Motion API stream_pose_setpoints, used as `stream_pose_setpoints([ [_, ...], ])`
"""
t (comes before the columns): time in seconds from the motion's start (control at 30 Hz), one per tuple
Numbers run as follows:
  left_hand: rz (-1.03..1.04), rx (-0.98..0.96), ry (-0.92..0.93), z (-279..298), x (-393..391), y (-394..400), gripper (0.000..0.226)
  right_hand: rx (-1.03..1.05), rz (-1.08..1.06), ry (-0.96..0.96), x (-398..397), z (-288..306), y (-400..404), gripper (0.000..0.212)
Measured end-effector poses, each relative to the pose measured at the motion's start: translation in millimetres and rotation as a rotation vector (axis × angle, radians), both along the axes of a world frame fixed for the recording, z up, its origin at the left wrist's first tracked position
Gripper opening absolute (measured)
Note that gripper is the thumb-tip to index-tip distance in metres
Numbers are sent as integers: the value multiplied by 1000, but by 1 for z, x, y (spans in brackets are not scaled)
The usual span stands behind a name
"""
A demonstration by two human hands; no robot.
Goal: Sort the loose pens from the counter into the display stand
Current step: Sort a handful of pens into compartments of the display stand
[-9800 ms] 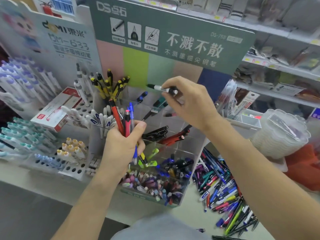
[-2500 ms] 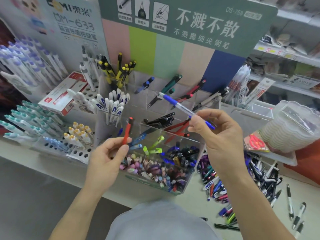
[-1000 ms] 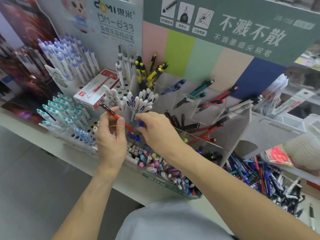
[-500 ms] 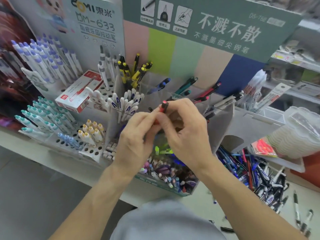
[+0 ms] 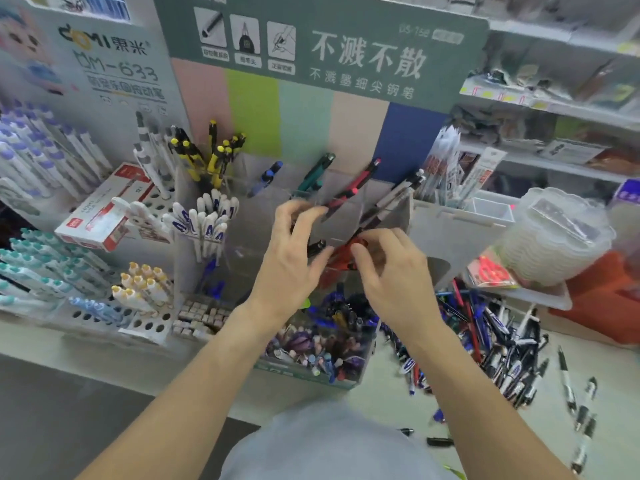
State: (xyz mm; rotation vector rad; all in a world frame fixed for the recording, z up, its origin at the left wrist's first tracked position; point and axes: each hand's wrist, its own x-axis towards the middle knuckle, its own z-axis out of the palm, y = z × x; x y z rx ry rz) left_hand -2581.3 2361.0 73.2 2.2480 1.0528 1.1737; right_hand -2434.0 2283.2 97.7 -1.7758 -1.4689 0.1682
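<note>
Blurry: both hands' fingers (image 5: pixel 360 252) hide red pens (image 5: pixel 341 252) at the stand (image 5: pixel 398 216), grip unclear; sign (image 5: pixel 114 69) above reads "DM-633".

We see the display stand (image 5: pixel 346 209) at the centre of the frame, its compartments stepped in rows, the lowest nearest us. Both hands meet over its middle row: the left hand (image 5: pixel 294 258) just left of the right hand (image 5: pixel 391 268). A signboard (image 5: pixel 322 46) rises behind the stand, across the top. A rack of upright pens (image 5: pixel 52 265) fills the left side, with a box (image 5: pixel 104 209) lying on it. The loose pens (image 5: pixel 485 334) lie heaped on the counter (image 5: pixel 381 403) at lower right, beside the stand. A stack of tubs (image 5: pixel 550 237) sits at right, shelves (image 5: pixel 561 109) behind it.
</note>
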Motion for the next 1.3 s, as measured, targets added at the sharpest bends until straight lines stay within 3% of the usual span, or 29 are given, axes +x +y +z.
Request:
stream_pose_setpoints([
  [0.17, -46, -104, -116, 1, 3, 9, 19, -209, 26, 24, -6, 1, -4, 68],
  [0.37, -116, -30, 10, 5, 6, 14, 12, -3, -44, -64, -8, 1, 20, 17],
  [0.53, -6, -16, 176, -10, 8, 5, 31, 131, 11, 7, -3, 8, -5, 36],
  [0.67, 143, -35, 62, 1, 10, -9, 42, 279, -36, 51, 31, 10, -65, 26],
  [0.77, 22, 112, -135, 23, 23, -41, 24, 104, -232, 148, 73, -17, -112, 15],
  [0.83, -200, 37, -216, 31, 41, -73, 12, -319, -354, 174, 110, -48, -142, 22],
  [0.9, -405, -215, -78, 24, 67, -100, 9, -805, -368, 166, 141, -83, -176, 54],
  [0.97, -529, -445, 202, -5, 98, -117, 5, -1019, -419, 253, 157, -114, -206, 82],
  [1.13, -560, -633, 968, -110, 142, -130, 26, -923, -659, 463, 173, -159, -246, 126],
  [1.2, -559, -696, 1139, -134, 142, -138, 35, -981, -603, 505, 171, -170, -247, 134],
  [1.3, -551, -674, 1270, -151, 136, -149, 34, -863, -509, 474, 165, -189, -249, 126],
])
